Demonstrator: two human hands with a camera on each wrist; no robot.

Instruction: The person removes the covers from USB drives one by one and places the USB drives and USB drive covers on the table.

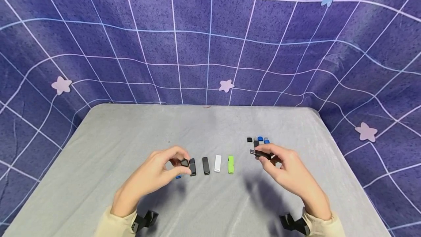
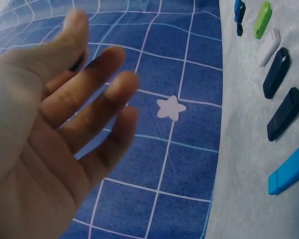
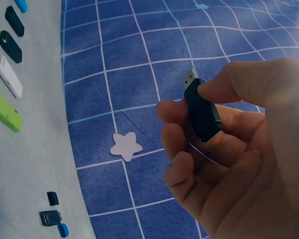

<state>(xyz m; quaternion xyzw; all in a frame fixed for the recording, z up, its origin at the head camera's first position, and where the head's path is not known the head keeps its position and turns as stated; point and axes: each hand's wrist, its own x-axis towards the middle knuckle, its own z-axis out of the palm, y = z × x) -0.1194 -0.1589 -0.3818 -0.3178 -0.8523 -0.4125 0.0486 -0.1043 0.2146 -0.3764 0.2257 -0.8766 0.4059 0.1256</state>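
My left hand (image 1: 154, 173) pinches a small black cap (image 1: 184, 162) between thumb and fingertips, above the left end of a row of USB sticks; in the left wrist view only a dark bit (image 2: 77, 63) of it shows. My right hand (image 1: 291, 167) grips a black USB stick (image 3: 202, 110) between thumb and fingers, its metal plug bare in the right wrist view. The row holds a blue stick (image 2: 289, 170) partly hidden by my left hand, two black sticks (image 1: 193, 167) (image 1: 205, 165), a white one (image 1: 217, 163) and a green one (image 1: 231, 165).
Beyond my right hand lie a loose black cap (image 1: 249, 139), a black stick (image 1: 256, 143) with its plug bare, a blue cap (image 1: 260, 138) and a partly hidden blue stick (image 1: 266, 140). Grey cloth (image 1: 148, 123) covers the table; a purple grid curtain (image 1: 194, 46) surrounds its back and sides.
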